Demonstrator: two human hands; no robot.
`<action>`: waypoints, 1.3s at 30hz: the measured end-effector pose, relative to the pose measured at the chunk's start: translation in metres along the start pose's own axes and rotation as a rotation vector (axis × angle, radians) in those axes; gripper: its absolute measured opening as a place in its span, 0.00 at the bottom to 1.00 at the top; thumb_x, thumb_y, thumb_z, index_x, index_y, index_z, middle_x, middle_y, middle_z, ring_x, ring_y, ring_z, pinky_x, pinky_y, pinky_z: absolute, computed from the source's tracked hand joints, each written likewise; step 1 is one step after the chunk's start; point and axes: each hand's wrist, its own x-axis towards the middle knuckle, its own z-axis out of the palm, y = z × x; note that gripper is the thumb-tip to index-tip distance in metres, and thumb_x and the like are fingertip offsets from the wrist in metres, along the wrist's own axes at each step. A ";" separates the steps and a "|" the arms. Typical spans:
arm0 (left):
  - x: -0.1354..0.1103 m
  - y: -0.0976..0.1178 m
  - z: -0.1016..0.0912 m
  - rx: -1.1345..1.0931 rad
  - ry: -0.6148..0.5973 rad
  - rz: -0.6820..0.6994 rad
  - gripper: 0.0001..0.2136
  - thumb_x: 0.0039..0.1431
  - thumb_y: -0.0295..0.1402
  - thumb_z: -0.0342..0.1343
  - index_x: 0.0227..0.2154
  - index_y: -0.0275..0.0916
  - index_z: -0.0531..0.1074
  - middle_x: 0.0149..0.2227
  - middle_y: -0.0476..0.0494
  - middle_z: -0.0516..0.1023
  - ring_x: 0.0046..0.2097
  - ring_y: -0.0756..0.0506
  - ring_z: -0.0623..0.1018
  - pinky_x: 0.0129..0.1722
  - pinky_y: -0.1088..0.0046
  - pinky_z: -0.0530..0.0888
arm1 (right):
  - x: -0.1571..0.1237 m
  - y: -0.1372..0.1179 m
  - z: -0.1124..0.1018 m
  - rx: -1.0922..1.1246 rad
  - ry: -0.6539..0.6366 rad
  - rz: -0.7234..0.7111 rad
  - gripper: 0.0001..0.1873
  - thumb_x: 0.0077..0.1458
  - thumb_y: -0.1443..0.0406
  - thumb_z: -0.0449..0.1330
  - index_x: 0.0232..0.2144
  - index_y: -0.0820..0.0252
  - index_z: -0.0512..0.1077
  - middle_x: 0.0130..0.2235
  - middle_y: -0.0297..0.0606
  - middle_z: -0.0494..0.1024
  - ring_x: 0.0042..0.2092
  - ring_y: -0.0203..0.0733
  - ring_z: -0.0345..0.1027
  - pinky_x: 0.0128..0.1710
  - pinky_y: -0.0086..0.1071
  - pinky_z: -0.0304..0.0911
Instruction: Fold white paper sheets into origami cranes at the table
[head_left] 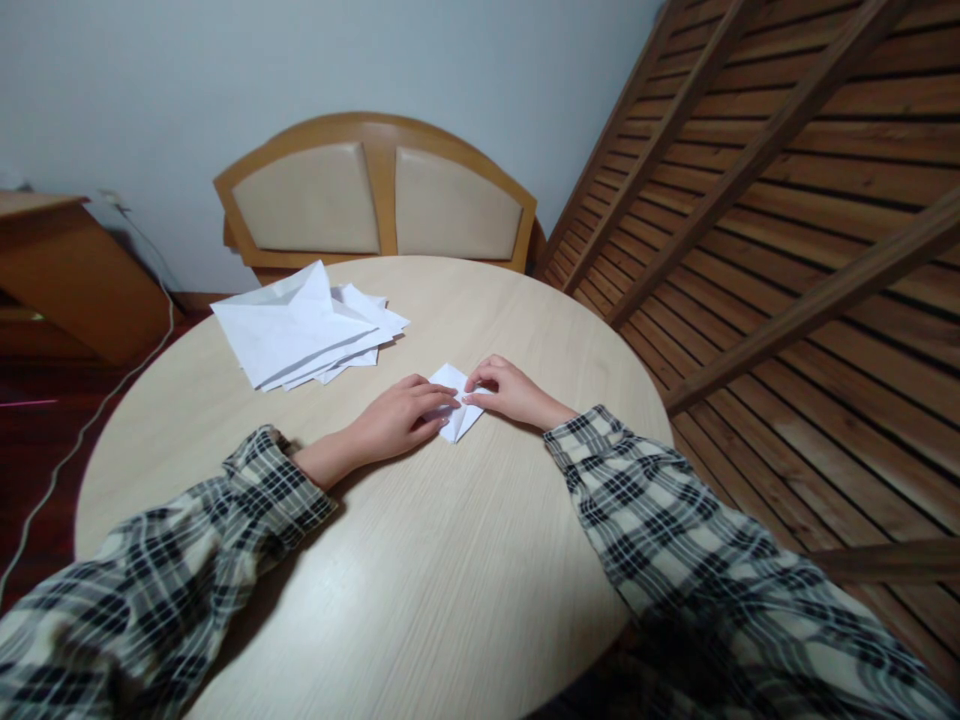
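Observation:
A small folded white paper lies on the round pale wooden table, near its middle. My left hand rests flat on the paper's left part, fingers stretched out and pressing it down. My right hand has its fingers curled and pinched on the paper's right edge. Both arms wear plaid sleeves.
A loose stack of white paper sheets lies at the table's far left. A wooden chair with beige padding stands behind the table. A slatted wooden frame leans at the right. A wooden cabinet and a cable are at the left.

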 end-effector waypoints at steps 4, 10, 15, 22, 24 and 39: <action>0.001 0.002 -0.002 -0.001 -0.004 -0.001 0.14 0.68 0.33 0.49 0.51 0.40 0.75 0.48 0.39 0.80 0.48 0.39 0.73 0.49 0.58 0.71 | 0.000 -0.001 -0.001 0.006 -0.007 0.017 0.05 0.54 0.64 0.68 0.34 0.57 0.79 0.38 0.38 0.71 0.43 0.41 0.66 0.45 0.36 0.62; 0.001 0.003 -0.002 0.024 -0.021 0.008 0.14 0.69 0.34 0.48 0.50 0.39 0.75 0.50 0.39 0.80 0.48 0.40 0.73 0.49 0.59 0.70 | 0.000 -0.002 -0.001 0.006 -0.008 0.012 0.04 0.55 0.65 0.67 0.34 0.58 0.79 0.39 0.39 0.71 0.43 0.41 0.67 0.46 0.36 0.62; 0.002 0.004 -0.003 0.001 -0.019 -0.001 0.14 0.70 0.38 0.48 0.47 0.39 0.75 0.45 0.40 0.80 0.47 0.40 0.73 0.48 0.59 0.71 | 0.000 0.000 -0.001 -0.016 -0.010 0.002 0.04 0.55 0.65 0.67 0.35 0.57 0.79 0.39 0.38 0.71 0.43 0.41 0.66 0.46 0.36 0.62; 0.001 0.004 -0.003 0.019 -0.016 0.018 0.12 0.68 0.42 0.51 0.45 0.41 0.74 0.47 0.40 0.79 0.48 0.39 0.72 0.48 0.59 0.70 | 0.000 -0.002 -0.002 -0.010 -0.016 0.005 0.04 0.55 0.65 0.67 0.35 0.56 0.78 0.39 0.38 0.71 0.44 0.42 0.66 0.48 0.36 0.62; 0.001 0.004 -0.003 0.026 -0.018 0.017 0.12 0.68 0.42 0.52 0.44 0.41 0.74 0.48 0.41 0.79 0.48 0.39 0.72 0.49 0.59 0.70 | 0.000 -0.002 -0.002 -0.010 -0.016 0.009 0.04 0.55 0.65 0.67 0.35 0.56 0.78 0.39 0.39 0.71 0.44 0.42 0.67 0.48 0.37 0.62; 0.000 0.004 -0.004 0.015 -0.039 -0.015 0.13 0.66 0.43 0.54 0.43 0.39 0.72 0.42 0.39 0.77 0.46 0.38 0.71 0.45 0.61 0.70 | 0.001 0.004 -0.001 0.021 -0.013 -0.009 0.11 0.55 0.66 0.67 0.42 0.58 0.79 0.42 0.41 0.73 0.45 0.44 0.69 0.50 0.40 0.64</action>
